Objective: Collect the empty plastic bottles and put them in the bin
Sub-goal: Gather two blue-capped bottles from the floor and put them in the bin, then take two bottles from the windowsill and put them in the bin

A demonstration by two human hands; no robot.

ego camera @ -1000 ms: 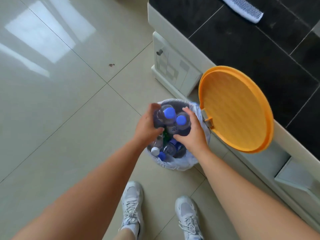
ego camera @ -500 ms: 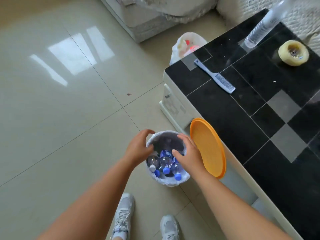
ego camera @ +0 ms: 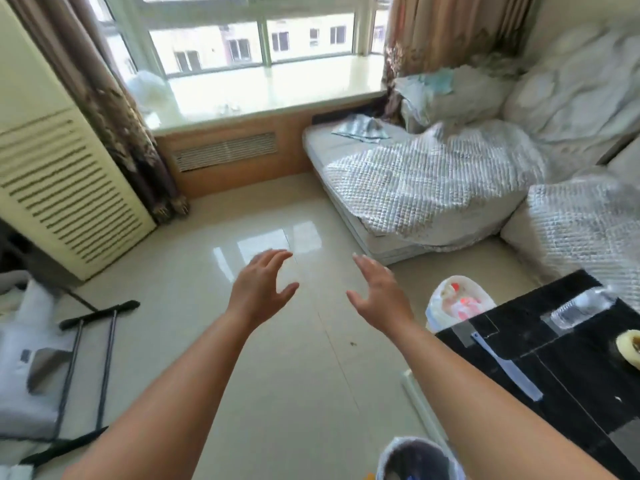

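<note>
Sunlit window (ego camera: 252, 39), glossy tiled floor (ego camera: 277, 375), quilt-covered sofa (ego camera: 433, 188).

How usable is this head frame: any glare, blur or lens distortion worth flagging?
Head view: daylight from the window blows out the sill and leaves a bright glare patch on the floor tiles; motion blur softens the sofa cover and clear bottle; wide-angle bending curves the edges; both open hands, left hand and right hand, stay fairly sharp.

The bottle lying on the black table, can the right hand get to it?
Probably yes. The right hand is open and empty, and nothing stands between it and the bottle on the table.
</note>
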